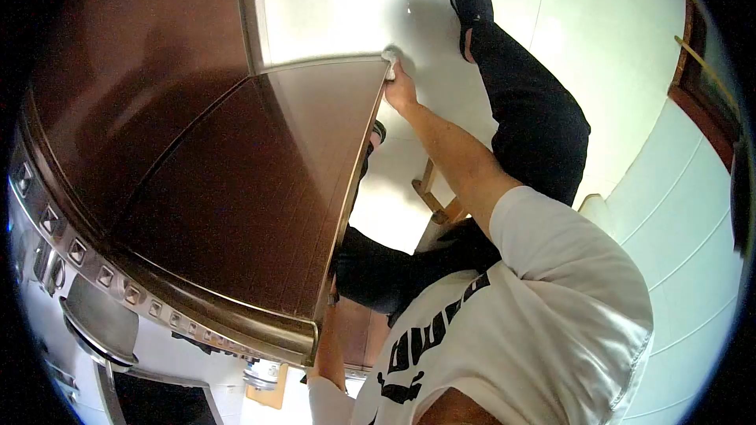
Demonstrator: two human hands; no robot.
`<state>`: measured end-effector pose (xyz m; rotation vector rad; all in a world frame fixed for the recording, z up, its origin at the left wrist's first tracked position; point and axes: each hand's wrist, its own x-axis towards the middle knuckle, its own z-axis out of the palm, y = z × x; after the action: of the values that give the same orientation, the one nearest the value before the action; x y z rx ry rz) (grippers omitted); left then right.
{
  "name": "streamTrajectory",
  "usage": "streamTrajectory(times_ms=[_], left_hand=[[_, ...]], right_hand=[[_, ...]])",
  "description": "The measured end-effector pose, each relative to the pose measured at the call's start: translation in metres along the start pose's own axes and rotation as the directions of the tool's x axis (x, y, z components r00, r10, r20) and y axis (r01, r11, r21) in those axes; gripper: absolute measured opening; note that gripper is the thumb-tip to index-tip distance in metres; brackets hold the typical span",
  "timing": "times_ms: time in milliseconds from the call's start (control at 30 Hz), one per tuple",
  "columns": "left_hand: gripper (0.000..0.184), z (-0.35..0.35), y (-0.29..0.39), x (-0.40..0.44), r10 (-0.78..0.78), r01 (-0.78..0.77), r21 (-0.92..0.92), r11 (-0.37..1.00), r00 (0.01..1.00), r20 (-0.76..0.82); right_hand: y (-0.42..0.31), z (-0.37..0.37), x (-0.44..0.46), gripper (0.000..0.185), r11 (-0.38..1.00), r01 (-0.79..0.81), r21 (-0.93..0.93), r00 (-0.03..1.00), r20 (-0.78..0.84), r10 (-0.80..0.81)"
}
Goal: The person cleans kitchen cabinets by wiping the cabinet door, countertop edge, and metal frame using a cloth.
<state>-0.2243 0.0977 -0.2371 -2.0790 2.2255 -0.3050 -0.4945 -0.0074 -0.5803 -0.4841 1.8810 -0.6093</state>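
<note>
- Pinching a white cloth (389,63) in your right hand (401,90), you have it at the outer corner of the brown cabinet panel (307,181), fingers bent over the fabric.
- Your right arm (445,142) reaches out along the panel's long edge; this seems chosen so that the hand bears on the rim through the cloth.
- Your left forearm (329,342) goes up behind the near end of that edge. The left hand is too obscured to read: I cannot tell whether it grasps anything. A steadying grip is possible, unconfirmed.
- The panel's metal-coloured trim (352,173) runs between the two arms. Whether the panel is hinged or fixed cannot be told.
- Your right shoe (471,4) stands well out on the pale tiled floor (614,47), probably for balance. Tile lies between shoe and corner, leaving the right hand sideways room.
- On the other side, the dark trouser leg (374,267) sits close by the edge, so movement there is tighter.
- Wooden bars (429,197), possibly of a stool, show between your legs.
- Beyond the panel runs a studded strip (77,250); the tiled wall (677,252) bounds your right side.
</note>
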Motion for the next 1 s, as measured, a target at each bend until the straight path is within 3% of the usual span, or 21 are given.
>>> streamTrajectory(times_ms=[67, 133, 167, 233, 267, 367, 400, 433, 500, 567, 633, 733, 833, 900, 1000], left_hand=[[0.058, 0.000, -0.004, -0.007, -0.059, 0.049, 0.104, 0.993, 0.993, 0.099], [0.055, -0.009, 0.017, 0.008, -0.168, 0.193, -0.132, 0.972, 0.968, 0.185], [0.055, -0.011, 0.024, 0.014, -0.170, 0.196, -0.138, 0.971, 0.969, 0.178], [0.039, -0.016, 0.038, 0.026, 0.020, -0.036, -0.178, 0.983, 0.996, -0.091], [0.039, -0.023, 0.045, 0.029, 0.018, -0.036, -0.184, 0.982, 0.995, -0.100], [0.036, -0.046, 0.064, 0.031, -0.224, 0.252, -0.095, 0.963, 0.945, 0.239], [0.036, -0.035, 0.051, 0.027, -0.159, 0.182, -0.109, 0.977, 0.970, 0.186], [0.035, -0.023, 0.046, 0.024, -0.068, 0.064, -0.167, 0.984, 0.998, -0.015], [0.031, -0.023, 0.042, 0.020, -0.080, 0.090, -0.112, 0.990, 0.992, 0.096], [0.031, -0.029, 0.052, 0.023, -0.073, 0.078, -0.117, 0.990, 0.996, 0.046], [0.032, -0.033, 0.054, 0.021, -0.062, 0.061, -0.117, 0.991, 0.998, -0.002], [0.033, -0.028, 0.051, 0.018, -0.051, 0.052, -0.085, 0.995, 0.999, 0.015], [0.033, -0.029, 0.051, 0.018, -0.040, 0.039, -0.066, 0.997, 0.999, -0.025], [0.032, -0.031, 0.053, 0.019, -0.065, 0.065, 0.002, 0.998, 0.997, 0.030], [0.033, -0.030, 0.051, 0.019, -0.049, 0.049, -0.064, 0.997, 0.999, 0.003]], right_hand=[[-0.002, -0.001, -0.005, 0.065, 0.998, -0.011, 0.064, 0.999, -0.039, 0.013], [-0.011, -0.009, -0.018, 0.066, 0.997, -0.010, 0.075, 1.000, -0.019, 0.011], [-0.014, -0.009, -0.023, 0.066, 0.997, -0.001, 0.073, 1.000, -0.022, 0.003], [-0.004, 0.004, -0.027, 0.067, 0.983, 0.181, -0.011, 0.965, -0.192, -0.180], [-0.032, -0.016, -0.047, 0.067, 0.998, 0.064, 0.017, 0.991, -0.116, -0.061], [-0.072, -0.041, -0.092, 0.068, 0.999, 0.000, 0.050, 1.000, -0.026, 0.001], [-0.074, -0.038, -0.105, 0.067, 0.993, 0.121, 0.017, 0.985, -0.125, -0.118], [-0.081, -0.042, -0.122, 0.067, 0.992, 0.126, 0.016, 0.984, -0.131, -0.123], [-0.105, -0.061, -0.158, 0.067, 0.972, 0.168, 0.167, 0.985, -0.071, -0.158], [-0.116, -0.063, -0.187, 0.069, 0.894, 0.408, 0.184, 0.901, -0.238, -0.362], [-0.135, -0.081, -0.222, 0.070, 0.861, 0.435, 0.263, 0.898, -0.198, -0.393], [-0.164, -0.110, -0.264, 0.071, 0.667, 0.699, 0.256, 0.714, -0.300, -0.633], [-0.195, -0.141, -0.297, 0.070, 0.618, 0.720, 0.317, 0.690, -0.228, -0.687], [-0.195, -0.139, -0.297, 0.070, 0.588, 0.735, 0.337, 0.670, -0.232, -0.705], [-0.187, -0.138, -0.280, 0.067, 0.583, 0.772, 0.253, 0.631, -0.193, -0.751]])
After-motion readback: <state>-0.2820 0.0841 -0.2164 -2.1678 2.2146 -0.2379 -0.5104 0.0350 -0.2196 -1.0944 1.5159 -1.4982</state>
